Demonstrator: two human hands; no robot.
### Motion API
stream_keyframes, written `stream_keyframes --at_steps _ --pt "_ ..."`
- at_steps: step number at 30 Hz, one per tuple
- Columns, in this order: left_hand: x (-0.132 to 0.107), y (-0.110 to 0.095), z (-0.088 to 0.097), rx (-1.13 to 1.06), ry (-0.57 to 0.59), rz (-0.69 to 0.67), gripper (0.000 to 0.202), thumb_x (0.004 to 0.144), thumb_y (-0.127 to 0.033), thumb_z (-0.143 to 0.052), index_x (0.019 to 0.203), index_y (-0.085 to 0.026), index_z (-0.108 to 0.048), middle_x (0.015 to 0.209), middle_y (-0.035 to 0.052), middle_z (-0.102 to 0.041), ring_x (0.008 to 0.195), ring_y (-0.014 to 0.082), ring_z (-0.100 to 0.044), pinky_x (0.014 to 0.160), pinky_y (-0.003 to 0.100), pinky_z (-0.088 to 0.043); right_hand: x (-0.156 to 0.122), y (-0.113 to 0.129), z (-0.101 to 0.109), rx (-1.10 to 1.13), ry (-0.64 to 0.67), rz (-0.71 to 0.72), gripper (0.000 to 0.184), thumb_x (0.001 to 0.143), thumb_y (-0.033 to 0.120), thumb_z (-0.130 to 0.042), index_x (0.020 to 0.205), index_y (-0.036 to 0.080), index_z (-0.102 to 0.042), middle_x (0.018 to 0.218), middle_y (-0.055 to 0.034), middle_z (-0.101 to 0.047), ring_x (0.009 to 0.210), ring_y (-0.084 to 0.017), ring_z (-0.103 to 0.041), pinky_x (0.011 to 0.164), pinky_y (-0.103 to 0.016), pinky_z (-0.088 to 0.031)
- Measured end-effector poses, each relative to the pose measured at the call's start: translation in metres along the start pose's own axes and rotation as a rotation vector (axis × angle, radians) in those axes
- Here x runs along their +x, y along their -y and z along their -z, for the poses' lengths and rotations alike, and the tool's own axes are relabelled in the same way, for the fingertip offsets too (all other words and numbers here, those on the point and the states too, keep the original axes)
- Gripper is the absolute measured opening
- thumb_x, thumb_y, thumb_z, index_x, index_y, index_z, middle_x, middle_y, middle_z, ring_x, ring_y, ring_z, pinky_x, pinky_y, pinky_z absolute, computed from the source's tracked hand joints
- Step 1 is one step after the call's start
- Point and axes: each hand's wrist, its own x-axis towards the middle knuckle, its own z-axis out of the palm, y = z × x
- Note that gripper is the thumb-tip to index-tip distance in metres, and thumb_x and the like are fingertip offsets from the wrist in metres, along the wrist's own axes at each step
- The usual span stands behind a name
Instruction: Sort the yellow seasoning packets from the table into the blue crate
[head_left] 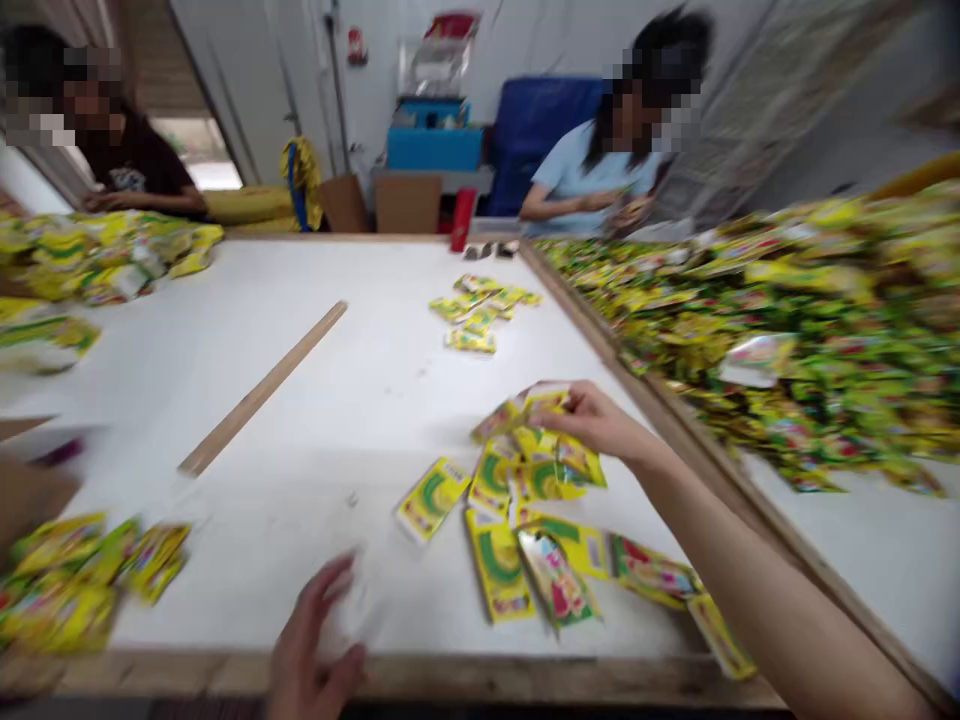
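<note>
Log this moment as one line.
right hand: holding yellow packet | left hand: open, by white table edge | wooden strip: lying on table

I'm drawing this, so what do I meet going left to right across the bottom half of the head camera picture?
Small pile of yellow packets → left hand → single yellow packet with a green curve → right hand → big packet heap.

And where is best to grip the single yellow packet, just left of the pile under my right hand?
Probably the left long edge of the packet, pinched by your left hand from the left: it lies flat, with that edge away from the pile.
</note>
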Motion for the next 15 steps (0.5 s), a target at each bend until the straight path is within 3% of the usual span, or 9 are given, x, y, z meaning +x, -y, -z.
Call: stream_keyframes --at_steps 1,3,4,5,7,10,13,15 --pt "0.001 -0.011 0.007 -0.057 0.11 -0.07 0.071 0.083 -0.059 -0.058 0.142 -0.025 -0.038 0.138 0.015 -0.05 0.131 0.0361 -0.046 0.104 0.054 -0.045 -0.017 0.022 -0.033 0.086 0.283 0.175 0.021 0.074 0.035 -0.075 0.087 0.018 -0.075 0.084 -0.0055 -0.076 0.075 -0.021 -0.07 0.068 -0.029 -0.054" --pt "0.01 -0.034 0.02 -0.215 0.367 -0.199 0.097 0.076 -0.066 -0.062 0.151 -0.023 -0.017 0.152 0.0188 -0.031 0.14 0.0393 -0.031 0.11 0.058 -0.035 -0.055 0.062 -0.089 0.186 0.63 0.397 0.019 0.084 0.03 -0.067 0.098 0.02 -0.075 0.088 -0.0046 -0.076 0.077 -0.018 -0.07 0.069 -0.025 -0.052" --pt "0.014 -0.044 0.025 -0.301 0.467 -0.2 0.1 0.079 -0.064 -0.06 0.152 -0.025 -0.005 0.153 0.0185 -0.031 0.139 0.0366 -0.034 0.109 0.056 -0.037 -0.072 0.077 -0.111 0.208 0.71 0.453 0.02 0.087 0.028 -0.064 0.102 0.021 -0.074 0.09 -0.0043 -0.076 0.077 -0.017 -0.07 0.069 -0.024 -0.051" --pt "0.018 -0.052 0.029 -0.344 0.566 -0.181 0.094 0.083 -0.059 -0.058 0.152 -0.026 -0.004 0.151 0.0174 -0.035 0.138 0.0339 -0.037 0.109 0.052 -0.038 -0.087 0.088 -0.128 0.208 0.727 0.471 0.021 0.088 0.027 -0.062 0.105 0.022 -0.073 0.091 -0.0041 -0.076 0.076 -0.016 -0.069 0.068 -0.023 -0.05" --pt "0.019 -0.06 0.036 -0.343 0.618 -0.132 0.074 0.091 -0.045 -0.052 0.151 -0.027 -0.013 0.144 0.0143 -0.045 0.131 0.0284 -0.047 0.106 0.045 -0.044 -0.109 0.096 -0.154 0.161 0.615 0.42 0.021 0.088 0.03 -0.062 0.105 0.022 -0.072 0.084 -0.0035 -0.075 0.064 -0.015 -0.064 0.058 -0.022 -0.046" --pt "0.007 -0.051 0.047 -0.072 0.437 -0.08 0.058 0.092 -0.033 -0.052 0.144 -0.024 -0.028 0.135 0.0137 -0.05 0.123 0.0269 -0.051 0.104 0.045 -0.043 -0.126 0.086 -0.178 0.081 0.274 0.214 0.021 0.083 0.035 -0.066 0.093 0.018 -0.074 0.054 0.0022 -0.061 0.042 -0.011 -0.044 0.042 -0.023 -0.031" --pt "-0.007 -0.032 0.058 0.305 0.245 -0.069 0.055 0.087 -0.033 -0.058 0.135 -0.017 -0.037 0.122 0.0154 -0.052 0.116 0.0308 -0.049 0.099 0.053 -0.042 -0.138 0.081 -0.194 0.246 -0.138 0.016 0.028 0.079 0.041 -0.068 0.063 0.018 -0.065 0.045 0.0056 -0.046 0.041 -0.009 -0.033 0.041 -0.023 -0.025" --pt "-0.012 -0.025 0.063 0.436 0.247 -0.087 0.053 0.085 -0.031 -0.061 0.131 -0.017 -0.04 0.115 0.0128 -0.053 0.11 0.0303 -0.051 0.094 0.051 -0.044 -0.144 0.088 -0.206 0.437 -0.39 -0.028 0.038 0.078 0.047 -0.068 0.055 0.019 -0.054 0.048 0.0062 -0.043 0.044 -0.009 -0.032 0.042 -0.023 -0.026"
